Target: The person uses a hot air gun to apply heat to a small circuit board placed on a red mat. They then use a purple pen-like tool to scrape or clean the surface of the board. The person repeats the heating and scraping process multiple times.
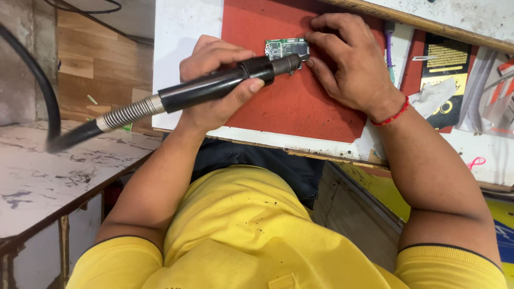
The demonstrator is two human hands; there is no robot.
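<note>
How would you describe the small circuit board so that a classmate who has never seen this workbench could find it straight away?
Start at the big red mat on the white bench top. Near its upper edge, between the left hand and the right hand, lies the circuit board. It is the only green, flat rectangle there, sitting just above the metal nozzle of the black hot-air tool.

Over on the left, a pale marbled side table [48, 171] with dark scuffs on a wooden frame, and behind it a wood-panelled wall [91, 69]. The white bench [184, 32] carries a red mat [289, 101], cluttered at its right end, evenly lit.
</note>
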